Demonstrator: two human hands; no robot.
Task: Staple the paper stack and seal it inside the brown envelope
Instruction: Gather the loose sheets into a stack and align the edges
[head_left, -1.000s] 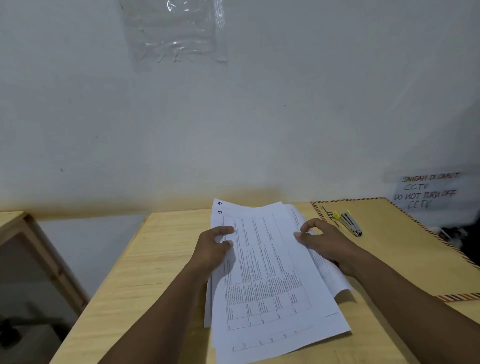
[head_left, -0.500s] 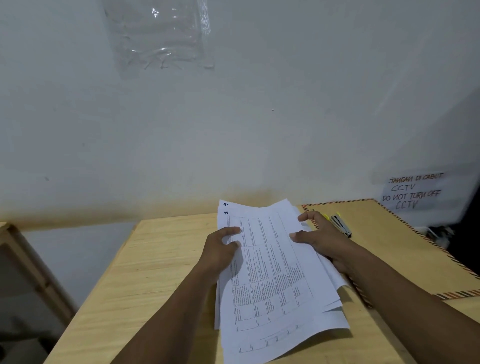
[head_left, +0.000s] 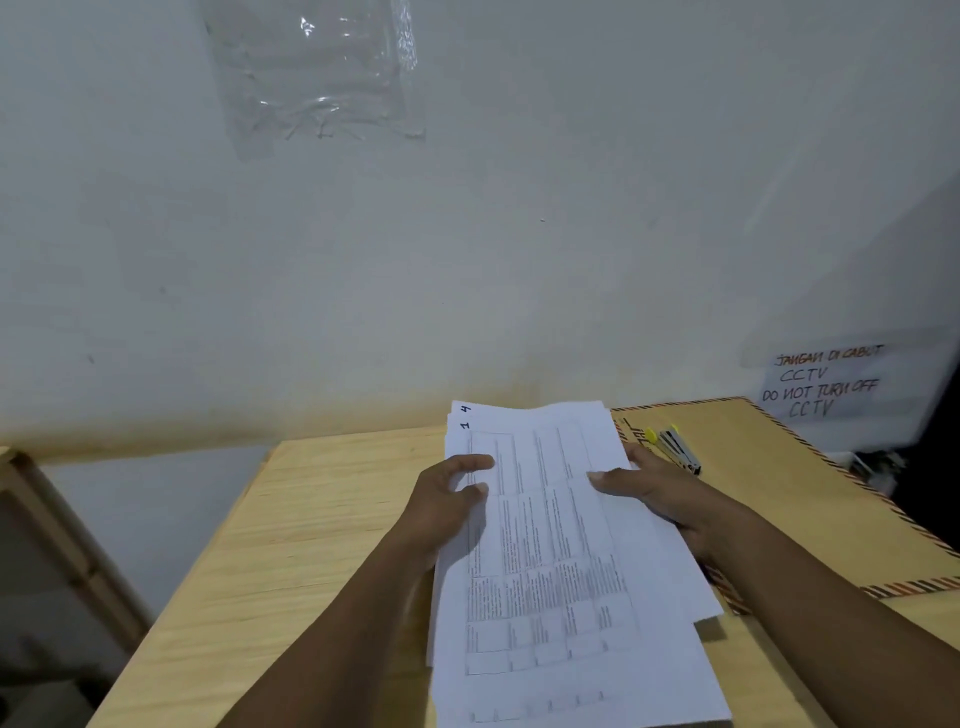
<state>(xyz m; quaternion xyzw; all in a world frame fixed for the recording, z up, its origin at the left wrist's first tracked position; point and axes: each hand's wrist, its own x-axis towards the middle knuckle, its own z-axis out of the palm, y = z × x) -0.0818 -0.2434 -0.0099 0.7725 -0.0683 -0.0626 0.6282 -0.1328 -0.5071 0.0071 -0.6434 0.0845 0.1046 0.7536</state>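
Observation:
A loose stack of white printed papers (head_left: 545, 545) is held between both hands above the wooden table, its sheets fanned and uneven. My left hand (head_left: 447, 499) grips the stack's left edge, thumb on top. My right hand (head_left: 660, 493) grips the right edge, thumb on the top sheet. The brown envelope (head_left: 779, 499) with a striped border lies flat to the right, partly under the papers. A small stapler (head_left: 680, 449) with yellow ends rests on the envelope's far left part, just beyond my right hand.
The wooden table (head_left: 291, 530) stands against a white wall. A handwritten CCTV note (head_left: 821, 384) is taped to the wall at right. Another wooden piece of furniture (head_left: 47, 525) stands at the left. Dark objects sit past the envelope's right edge.
Both hands have closed in on the stack's sides and lifted its near part, drawing the fanned sheets closer together. The view has shifted slightly right.

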